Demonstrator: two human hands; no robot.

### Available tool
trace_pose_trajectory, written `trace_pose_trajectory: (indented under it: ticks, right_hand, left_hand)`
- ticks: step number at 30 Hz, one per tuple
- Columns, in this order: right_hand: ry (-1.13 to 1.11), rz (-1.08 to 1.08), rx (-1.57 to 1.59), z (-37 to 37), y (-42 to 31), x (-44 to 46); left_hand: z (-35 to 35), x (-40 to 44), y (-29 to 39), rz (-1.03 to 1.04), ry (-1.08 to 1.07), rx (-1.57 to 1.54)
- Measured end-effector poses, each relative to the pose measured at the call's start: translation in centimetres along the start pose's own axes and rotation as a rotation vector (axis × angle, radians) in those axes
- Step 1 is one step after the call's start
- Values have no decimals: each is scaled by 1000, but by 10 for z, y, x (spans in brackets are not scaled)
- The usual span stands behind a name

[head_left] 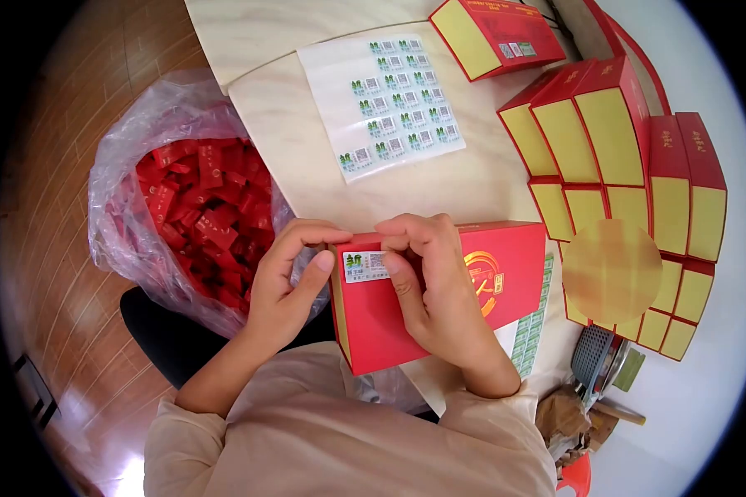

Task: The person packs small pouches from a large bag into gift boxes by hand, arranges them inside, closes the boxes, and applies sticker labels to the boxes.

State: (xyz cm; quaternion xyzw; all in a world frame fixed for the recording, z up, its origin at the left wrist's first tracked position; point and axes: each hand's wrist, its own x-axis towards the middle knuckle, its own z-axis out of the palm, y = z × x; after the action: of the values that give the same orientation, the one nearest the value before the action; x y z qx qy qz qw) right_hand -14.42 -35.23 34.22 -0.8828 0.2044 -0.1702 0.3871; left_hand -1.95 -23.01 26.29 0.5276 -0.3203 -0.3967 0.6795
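Observation:
A red box [506, 257] with a gold emblem and a yellow side lies at the table's front edge, tilted. Near its upper left corner is a white and green label [365, 267] with a square code. My left hand [286, 277] holds the box's left corner, thumb on the near side and fingers over the far edge. My right hand [435, 290] lies over the top face, its thumb and bent fingers at the label's right end, covering part of it. Beyond the box, a white sheet [327, 108] carries rows of similar labels.
Stacked red and yellow boxes [609, 137] stand at the right, and one box [506, 37] lies at the back. A clear plastic bag [112, 182] of red packets is left of the table. Another label sheet [529, 340] shows right of the held box.

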Motion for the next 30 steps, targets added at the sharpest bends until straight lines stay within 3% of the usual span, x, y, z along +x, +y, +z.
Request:
trace_pose_trajectory:
  ticks: [30]
  right_hand:
    - [37, -61, -69, 3, 0, 2]
  left_hand:
    - [2, -1, 3, -36, -10, -41]
